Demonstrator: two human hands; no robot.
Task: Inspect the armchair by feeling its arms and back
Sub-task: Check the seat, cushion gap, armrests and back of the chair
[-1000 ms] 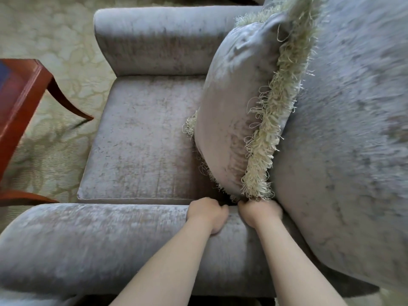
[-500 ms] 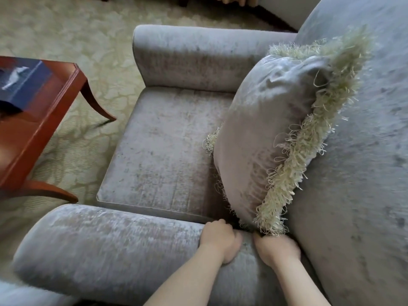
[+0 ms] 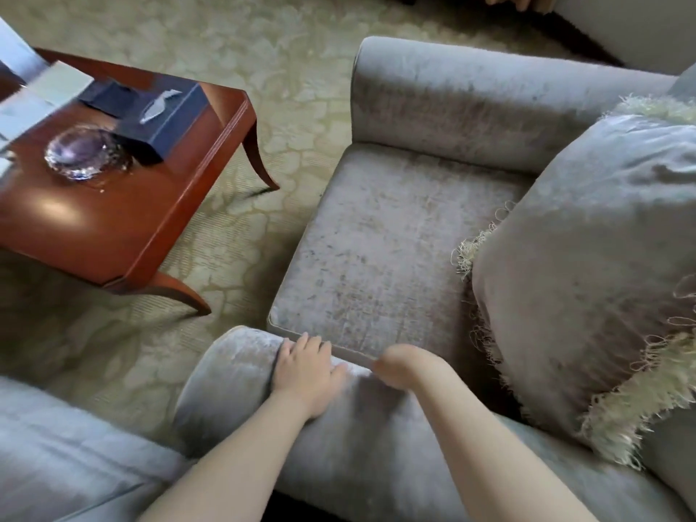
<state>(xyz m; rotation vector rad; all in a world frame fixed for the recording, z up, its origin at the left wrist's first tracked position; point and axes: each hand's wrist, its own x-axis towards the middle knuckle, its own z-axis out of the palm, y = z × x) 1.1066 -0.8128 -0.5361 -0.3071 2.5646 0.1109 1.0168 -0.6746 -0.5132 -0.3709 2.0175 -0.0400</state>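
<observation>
From the head camera I saw the grey armchair [image 3: 376, 250] filling the right of the view, its near arm [image 3: 361, 450] along the bottom edge; the left hand [image 3: 307, 367] lay flat on that arm near its rounded front end, fingers [image 3: 301, 344] straight and slightly spread. The right hand [image 3: 399, 365] rested just beside it at the arm's inner edge, blurred, so I could not tell how its fingers lay.

Armchair [image 3: 384, 239] grey w/ darker mottling; cushion [image 3: 583, 276] grey, fringe [image 3: 632, 405] cream; carpet [image 3: 263, 39] pale green, leaf pattern; surface [image 3: 94, 220] red-brown.
</observation>
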